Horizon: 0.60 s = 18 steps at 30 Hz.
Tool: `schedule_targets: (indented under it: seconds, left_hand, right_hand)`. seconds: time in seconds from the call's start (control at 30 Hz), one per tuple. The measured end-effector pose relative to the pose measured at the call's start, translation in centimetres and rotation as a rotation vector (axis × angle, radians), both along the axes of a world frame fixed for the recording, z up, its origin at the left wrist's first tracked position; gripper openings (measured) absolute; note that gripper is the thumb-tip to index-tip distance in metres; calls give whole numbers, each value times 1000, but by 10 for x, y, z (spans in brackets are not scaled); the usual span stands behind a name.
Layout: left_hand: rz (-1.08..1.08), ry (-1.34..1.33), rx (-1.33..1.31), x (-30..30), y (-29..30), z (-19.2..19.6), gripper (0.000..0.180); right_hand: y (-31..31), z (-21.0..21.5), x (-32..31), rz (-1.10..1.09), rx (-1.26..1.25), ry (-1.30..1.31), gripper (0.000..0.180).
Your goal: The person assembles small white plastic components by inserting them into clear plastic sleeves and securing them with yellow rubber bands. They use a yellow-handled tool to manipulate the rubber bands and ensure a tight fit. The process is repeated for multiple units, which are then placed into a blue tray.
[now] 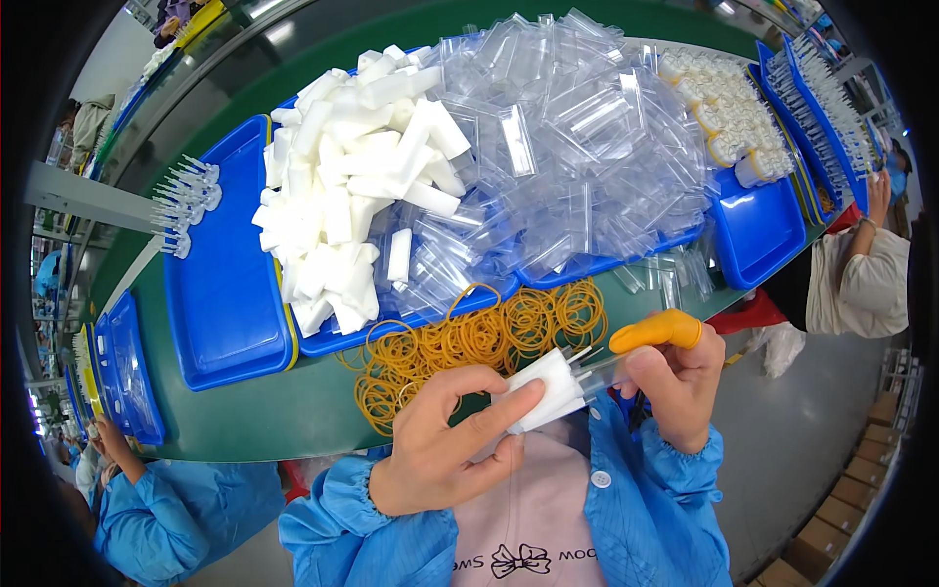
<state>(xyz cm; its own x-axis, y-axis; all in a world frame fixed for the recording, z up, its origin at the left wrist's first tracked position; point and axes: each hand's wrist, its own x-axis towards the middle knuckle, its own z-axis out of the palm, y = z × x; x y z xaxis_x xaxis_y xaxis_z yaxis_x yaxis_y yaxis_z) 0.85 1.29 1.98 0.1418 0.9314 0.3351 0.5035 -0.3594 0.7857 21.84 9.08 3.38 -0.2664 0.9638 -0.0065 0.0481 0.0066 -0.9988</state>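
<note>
With our left hand (455, 440) we hold a white block (546, 391) above the near edge of the green counter (254, 421), in front of our chest. The grip of this hand is closed around the block, with the thumb lying along its upper face. From the block's right end some thin sticks (579, 356) come out.

The grip of our right hand (675, 391) is narrow: the thumb and the index finger, which wears a yellow finger cover (657, 331), seem to pinch a clear plastic piece (604, 376) at this same end. Whether the clear piece goes around the sticks or only beside them, we cannot tell.

We judge that the step in hand is to bring the clear piece and the block together. The next move then calls for a steady left hand and a light, straight guiding by the right, so that the sticks do not bend.

Just beyond the hands lie loose rubber bands (469, 338), which neither hand takes. Behind them are the pile of white blocks (342, 176) and the pile of clear plastic pieces (597, 108).
</note>
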Motion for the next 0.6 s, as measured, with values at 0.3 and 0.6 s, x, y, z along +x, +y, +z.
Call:
schedule_targets:
  seconds: [0.3,0.6]
  left_hand:
    - [-51,53,131,-2,5,-4,50]
    - [112,-527,-227,-3,7,-17,46]
  right_hand:
    - [8,7,-4,159,-139,3,10]
    - [9,-1,-9,62,474,-115,21]
